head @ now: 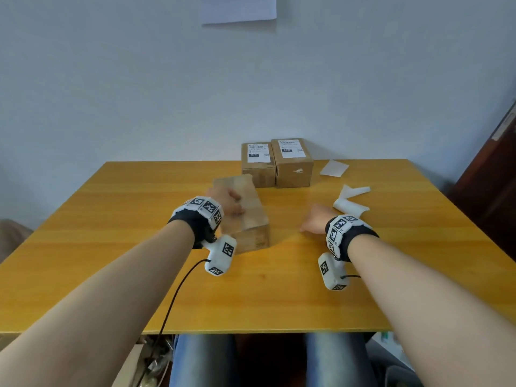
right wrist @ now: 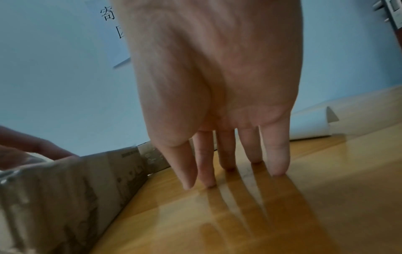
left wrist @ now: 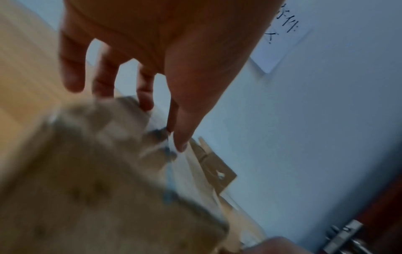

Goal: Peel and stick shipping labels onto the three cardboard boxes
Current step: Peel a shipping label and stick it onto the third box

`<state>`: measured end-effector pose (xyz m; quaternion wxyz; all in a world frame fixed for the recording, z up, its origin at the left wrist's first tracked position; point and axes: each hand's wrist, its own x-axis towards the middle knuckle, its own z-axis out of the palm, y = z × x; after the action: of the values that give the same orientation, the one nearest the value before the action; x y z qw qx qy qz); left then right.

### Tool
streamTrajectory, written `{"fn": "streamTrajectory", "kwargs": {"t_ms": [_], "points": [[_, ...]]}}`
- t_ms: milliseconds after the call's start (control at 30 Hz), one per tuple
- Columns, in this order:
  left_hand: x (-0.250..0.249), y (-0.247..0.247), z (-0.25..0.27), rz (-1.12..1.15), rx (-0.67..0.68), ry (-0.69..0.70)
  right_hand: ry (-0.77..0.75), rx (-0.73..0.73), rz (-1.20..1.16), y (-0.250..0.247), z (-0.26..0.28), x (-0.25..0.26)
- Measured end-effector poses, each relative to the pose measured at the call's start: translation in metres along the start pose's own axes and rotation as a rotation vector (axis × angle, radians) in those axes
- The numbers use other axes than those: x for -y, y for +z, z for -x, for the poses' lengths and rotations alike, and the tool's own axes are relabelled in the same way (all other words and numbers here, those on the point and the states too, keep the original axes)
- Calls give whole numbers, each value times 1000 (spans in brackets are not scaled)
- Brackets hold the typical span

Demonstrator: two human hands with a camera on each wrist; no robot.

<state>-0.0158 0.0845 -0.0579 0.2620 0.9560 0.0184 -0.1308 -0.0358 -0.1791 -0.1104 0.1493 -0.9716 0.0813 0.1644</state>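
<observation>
Two cardboard boxes (head: 258, 164) (head: 293, 163) with white shipping labels on top stand side by side at the table's far edge. A third brown box (head: 250, 219) lies nearer, at mid-table, blurred; I see no label on it. My left hand (head: 227, 202) rests on its top with fingers spread and fairly straight, as the left wrist view shows (left wrist: 163, 126). My right hand (head: 314, 223) is apart from that box, to its right. Its straight fingertips (right wrist: 277, 170) touch the bare table (right wrist: 239, 214), and it holds nothing.
White backing sheets lie at the right: a flat one (head: 333, 168) and two curled ones (head: 354, 191) (head: 349, 206). A sheet of paper (head: 238, 8) hangs on the wall. A dark door (head: 491, 191) stands at the far right. The table's front edge (head: 251, 329) is above my knees.
</observation>
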Motion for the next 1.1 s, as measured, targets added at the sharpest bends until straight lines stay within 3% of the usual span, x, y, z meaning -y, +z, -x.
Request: {"fn": "streamTrajectory", "kwargs": {"t_ms": [167,267,333,533,833,1000,1100], "points": [[-40,22,3,-32,129,171,-36,-175,-241,-20,11,-22],[-51,32,-5,-69,92,176,33,-396,-240,-35,14,-45],[-55,37,-11,-113,46,179,115,-463,-230,-39,9,-62],[-56,49,-29,49,49,243,270,-267,-191,-28,-14,-86],[-53,49,-44,70,98,214,287,-498,-534,-34,-25,-91],[-55,49,-49,61,136,196,345,-253,-423,-38,-17,-90],[-54,49,-51,63,134,193,301,-204,-469,-39,-16,-91]]}}
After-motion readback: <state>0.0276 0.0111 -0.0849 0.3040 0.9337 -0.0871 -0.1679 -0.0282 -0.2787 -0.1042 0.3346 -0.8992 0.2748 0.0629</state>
